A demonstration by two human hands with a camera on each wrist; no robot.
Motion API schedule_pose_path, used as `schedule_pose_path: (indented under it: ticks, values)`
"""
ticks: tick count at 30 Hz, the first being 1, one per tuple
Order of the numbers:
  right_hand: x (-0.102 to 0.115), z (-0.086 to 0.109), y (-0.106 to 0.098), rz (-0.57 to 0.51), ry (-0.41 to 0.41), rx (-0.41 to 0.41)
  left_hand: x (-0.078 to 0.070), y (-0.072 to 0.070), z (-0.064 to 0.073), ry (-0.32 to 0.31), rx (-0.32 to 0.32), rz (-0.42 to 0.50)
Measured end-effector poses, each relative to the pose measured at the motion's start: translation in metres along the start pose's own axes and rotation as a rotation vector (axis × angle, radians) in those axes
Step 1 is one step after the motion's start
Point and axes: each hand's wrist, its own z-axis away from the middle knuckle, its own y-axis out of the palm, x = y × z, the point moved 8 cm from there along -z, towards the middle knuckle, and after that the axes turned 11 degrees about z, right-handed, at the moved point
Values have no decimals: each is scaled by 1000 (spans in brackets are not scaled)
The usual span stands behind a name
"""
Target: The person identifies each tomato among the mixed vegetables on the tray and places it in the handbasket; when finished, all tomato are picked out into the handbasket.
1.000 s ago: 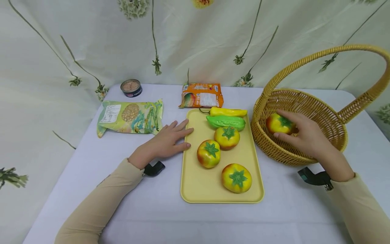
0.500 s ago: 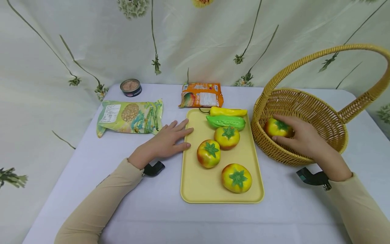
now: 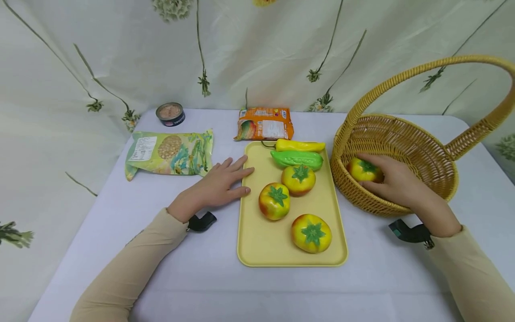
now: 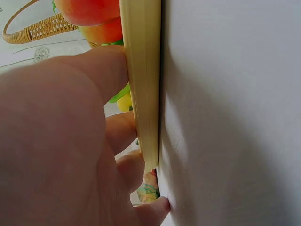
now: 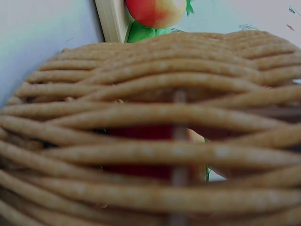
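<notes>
The fruits (image 3: 274,201) are yellow flushed red with green star-shaped tops (image 3: 313,233), the tray (image 3: 265,243) pale yellow, the basket (image 3: 362,200) golden-brown.

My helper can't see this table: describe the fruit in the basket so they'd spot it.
Find the big wicker basket with the arched handle, beside the yellow tray. Inside, on the tray's side, the right hand grips a yellow fruit with a green star-shaped top. Its three lookalikes lie on the tray; only this one is in the basket.
</notes>
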Motion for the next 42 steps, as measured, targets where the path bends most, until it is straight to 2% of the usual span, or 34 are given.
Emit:
schedule_pose_path:
  ticks: [9, 20, 42]
  values:
    - [-1, 0, -2, -32, 13, 1, 0, -1, 1, 3, -7, 2]
    - [-8, 0, 0, -42, 85, 22, -2, -1, 2, 3, -6, -1]
    - [-7, 1, -3, -33, 78, 14, 0, -1, 1, 5, -6, -2]
